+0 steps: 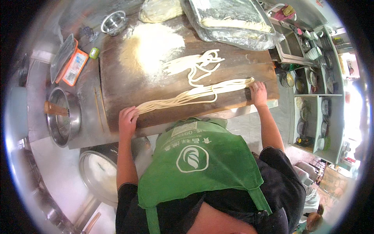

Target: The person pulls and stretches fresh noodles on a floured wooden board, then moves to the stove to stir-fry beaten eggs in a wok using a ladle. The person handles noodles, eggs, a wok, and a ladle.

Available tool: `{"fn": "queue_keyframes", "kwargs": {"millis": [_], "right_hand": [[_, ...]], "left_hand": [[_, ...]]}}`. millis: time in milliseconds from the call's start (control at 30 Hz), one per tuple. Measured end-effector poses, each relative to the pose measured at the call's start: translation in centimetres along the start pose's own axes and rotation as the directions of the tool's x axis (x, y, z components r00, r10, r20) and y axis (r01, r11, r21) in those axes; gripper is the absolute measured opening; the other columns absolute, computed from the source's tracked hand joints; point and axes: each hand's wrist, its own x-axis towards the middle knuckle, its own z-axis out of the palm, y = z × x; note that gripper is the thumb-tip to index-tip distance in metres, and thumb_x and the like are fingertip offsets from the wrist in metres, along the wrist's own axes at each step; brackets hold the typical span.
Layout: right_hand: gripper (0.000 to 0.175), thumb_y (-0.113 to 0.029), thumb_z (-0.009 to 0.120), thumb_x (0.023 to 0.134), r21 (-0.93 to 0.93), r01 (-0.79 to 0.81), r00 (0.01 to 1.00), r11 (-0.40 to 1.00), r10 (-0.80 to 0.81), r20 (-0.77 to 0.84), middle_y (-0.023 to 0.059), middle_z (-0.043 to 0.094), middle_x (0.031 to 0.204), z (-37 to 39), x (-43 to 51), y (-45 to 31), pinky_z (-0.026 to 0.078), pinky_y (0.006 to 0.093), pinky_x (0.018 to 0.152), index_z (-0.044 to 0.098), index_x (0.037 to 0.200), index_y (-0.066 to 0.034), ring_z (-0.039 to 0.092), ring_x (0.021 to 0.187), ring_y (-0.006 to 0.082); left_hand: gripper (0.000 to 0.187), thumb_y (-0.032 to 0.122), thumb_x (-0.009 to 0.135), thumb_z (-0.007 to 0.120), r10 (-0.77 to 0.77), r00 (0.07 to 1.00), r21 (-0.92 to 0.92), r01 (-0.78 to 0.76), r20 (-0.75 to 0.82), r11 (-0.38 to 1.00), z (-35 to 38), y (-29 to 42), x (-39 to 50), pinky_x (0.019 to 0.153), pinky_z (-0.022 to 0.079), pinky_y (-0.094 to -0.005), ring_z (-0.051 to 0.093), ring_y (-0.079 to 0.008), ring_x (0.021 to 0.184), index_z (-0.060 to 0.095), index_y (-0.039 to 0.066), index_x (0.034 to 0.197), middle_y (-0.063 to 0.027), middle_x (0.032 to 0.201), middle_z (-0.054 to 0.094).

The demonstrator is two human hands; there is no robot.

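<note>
A long bundle of dough noodle strands [187, 96] stretches along the near edge of a floured wooden board [233, 70]. At its left end my left hand [128, 120] grips the strands between thumb and fingers. My right hand [258, 93] is at the other end, fingers bent down by the strand ends; whether it pinches them cannot be told. Just beyond lies a looser pile of thick noodles [187, 63], with a strand trailing down to the bundle. A heap of flour [155, 44] covers the board's back left.
Plastic-wrapped trays [233, 17] and a bagged dough mass [160, 10] stand at the back, near a metal bowl [114, 23]. Left are an orange-rimmed box [75, 67], chopsticks [99, 108] and a steel basin [74, 117]. A large pot [99, 172] is lower left; dish shelves [318, 95] stand right.
</note>
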Motion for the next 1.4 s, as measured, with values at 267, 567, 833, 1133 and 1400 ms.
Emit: {"fn": "queue_keyframes", "kwargs": {"millis": [267,567,833,1133,1400], "right_hand": [[0.019,-0.013,0.066,0.082,0.403,0.183,0.983,0.897,-0.157,-0.096,0.0142,0.064,0.106,-1.6,4.9,-11.9,0.045,0.0446,0.091,0.068,0.1,-0.0064,0.058,0.102,0.0345],[0.027,-0.024,0.066,0.079,0.094,0.218,0.945,0.971,-0.234,0.228,0.0175,0.062,0.108,0.3,8.4,-22.2,0.046,0.0437,0.095,0.067,0.096,-0.0033,0.056,0.11,0.0345],[0.011,-0.013,0.063,0.08,0.139,0.088,0.992,0.986,-0.099,0.075,0.0137,0.06,0.099,1.9,8.9,-17.4,0.049,0.044,0.085,0.064,0.089,-0.0056,0.057,0.097,0.0346],[0.011,-0.013,0.062,0.084,0.304,0.039,0.998,0.952,-0.054,0.042,0.0149,0.06,0.103,2.6,8.3,-14.5,0.051,0.0446,0.084,0.064,0.091,-0.005,0.057,0.1,0.0367],[0.012,-0.007,0.065,0.08,0.314,-0.135,0.99,0.94,0.113,0.087,0.0147,0.062,0.099,2.5,8.5,-13.7,0.049,0.0448,0.084,0.068,0.092,-0.0056,0.058,0.096,0.0365]], "left_hand": [[0.02,0.014,0.081,0.069,0.114,0.993,0.113,-0.114,0.005,0.987,0.7,3.4,4.7,0.091,0.047,-0.0403,0.058,-0.0292,0.103,0.07,0.01,0.101,-0.0073,0.108,0.066],[0.021,0.014,0.087,0.061,0.019,1.0,-0.013,-0.019,0.011,1.0,10.8,9.3,15.6,0.09,0.047,-0.045,0.057,-0.0347,0.103,0.064,0.009,0.108,-0.0132,0.108,0.061],[0.012,0.015,0.087,0.062,0.062,0.995,-0.061,-0.058,0.073,0.996,11.5,8.4,16.6,0.087,0.049,-0.0449,0.058,-0.0341,0.1,0.064,0.007,0.095,-0.0121,0.105,0.06],[0.019,0.015,0.085,0.066,0.189,0.981,-0.097,-0.185,0.031,0.978,12.7,9.7,16.9,0.085,0.049,-0.045,0.058,-0.035,0.098,0.062,0.003,0.099,-0.0127,0.106,0.061],[0.016,0.013,0.086,0.061,0.042,0.998,-0.005,-0.042,-0.044,0.999,12.3,10.3,16.7,0.082,0.049,-0.0454,0.056,-0.035,0.095,0.063,0.003,0.098,-0.0166,0.101,0.059]]}}
